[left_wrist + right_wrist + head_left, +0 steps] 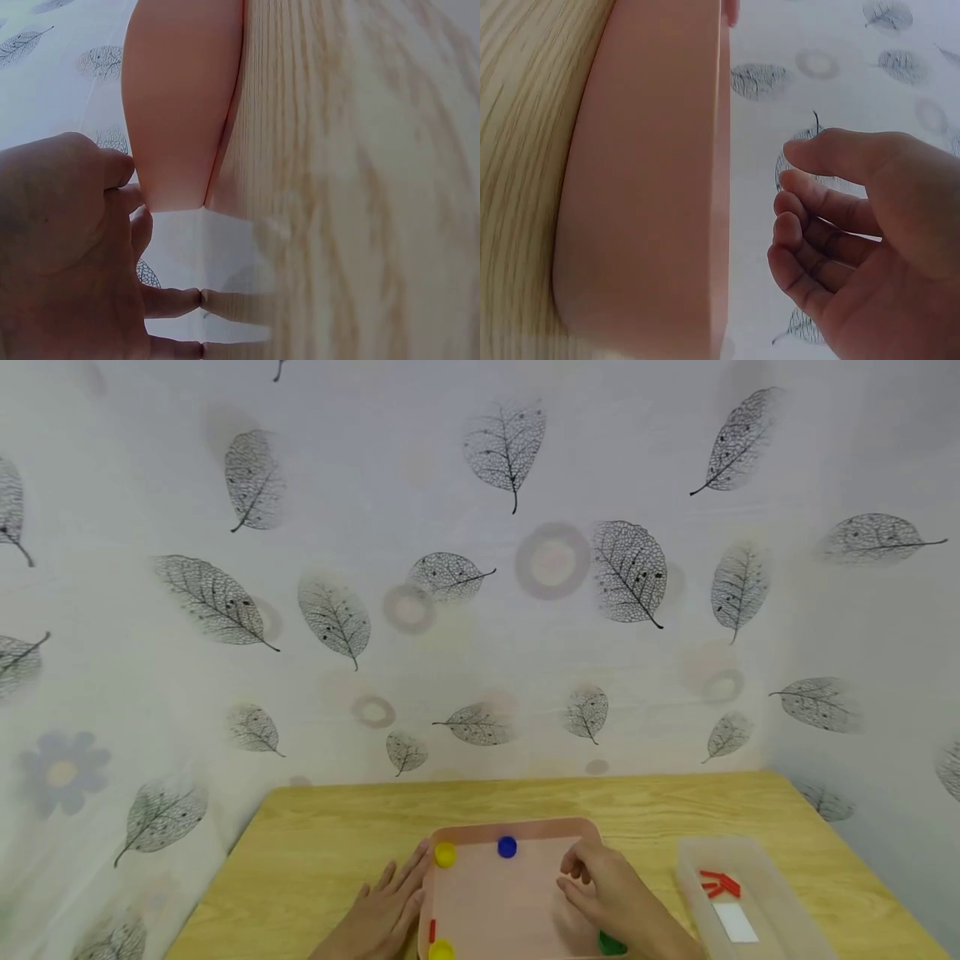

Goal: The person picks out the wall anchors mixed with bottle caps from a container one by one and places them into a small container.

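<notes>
A pink tray (pixel 510 893) lies on the wooden table between the two hands. Along its left side my left hand (pixel 382 914) rests with fingers spread; in the left wrist view, thumb and index finger of the hand (pixel 75 247) touch the tray's wall (pixel 184 97) and other fingertips reach the table. My right hand (pixel 611 885) hovers over the tray's right part. Seen from the right wrist, its fingers (pixel 821 259) curl loosely with a gap to the thumb, nothing between them. Inside the tray sit a yellow cap (pixel 445 854), a blue cap (pixel 507 847) and another yellow cap (pixel 442 950).
A small red strip (pixel 432 931) lies by the tray's left wall, and a green piece (pixel 611 943) shows partly under the right wrist. To the right stands a translucent bin (pixel 783 906) with several red strips (pixel 723 883) and a white card (pixel 735 922). Leaf-patterned walls enclose the table.
</notes>
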`<state>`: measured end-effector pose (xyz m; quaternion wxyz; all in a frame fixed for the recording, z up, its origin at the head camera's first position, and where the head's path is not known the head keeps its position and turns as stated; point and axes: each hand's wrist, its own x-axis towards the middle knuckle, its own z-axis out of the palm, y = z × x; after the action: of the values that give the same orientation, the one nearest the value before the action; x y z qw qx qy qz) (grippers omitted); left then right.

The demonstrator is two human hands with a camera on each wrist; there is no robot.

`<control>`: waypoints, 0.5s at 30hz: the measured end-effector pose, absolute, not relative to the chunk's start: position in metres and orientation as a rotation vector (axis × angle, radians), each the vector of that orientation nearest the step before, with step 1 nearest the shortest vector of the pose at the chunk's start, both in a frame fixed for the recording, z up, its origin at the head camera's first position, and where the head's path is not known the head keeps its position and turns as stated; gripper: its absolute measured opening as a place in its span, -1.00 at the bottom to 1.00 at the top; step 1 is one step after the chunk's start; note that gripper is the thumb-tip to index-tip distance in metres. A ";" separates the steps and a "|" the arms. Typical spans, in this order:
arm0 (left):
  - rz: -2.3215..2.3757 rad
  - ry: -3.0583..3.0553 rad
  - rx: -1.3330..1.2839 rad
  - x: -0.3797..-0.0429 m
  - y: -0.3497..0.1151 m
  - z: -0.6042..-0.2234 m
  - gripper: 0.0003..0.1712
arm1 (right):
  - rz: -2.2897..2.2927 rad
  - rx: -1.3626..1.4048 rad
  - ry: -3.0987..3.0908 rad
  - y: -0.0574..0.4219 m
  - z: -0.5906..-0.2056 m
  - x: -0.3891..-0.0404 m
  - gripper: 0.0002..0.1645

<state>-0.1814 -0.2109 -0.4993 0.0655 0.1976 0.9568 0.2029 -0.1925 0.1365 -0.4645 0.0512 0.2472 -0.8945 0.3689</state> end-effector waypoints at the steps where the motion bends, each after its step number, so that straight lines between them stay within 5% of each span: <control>1: 0.612 2.886 0.594 -0.182 -0.211 -0.499 -0.38 | 1.108 0.779 -2.710 0.132 -0.465 -0.193 -0.83; 15: 0.611 2.883 0.569 -0.181 -0.210 -0.497 -0.38 | 1.465 0.920 -2.812 0.068 -0.479 -0.202 -0.94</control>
<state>-0.1806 -0.2101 -0.4969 0.0697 0.1892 0.9582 0.2031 -0.2015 0.0679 -0.4792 -0.0799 0.2778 -0.8490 0.4424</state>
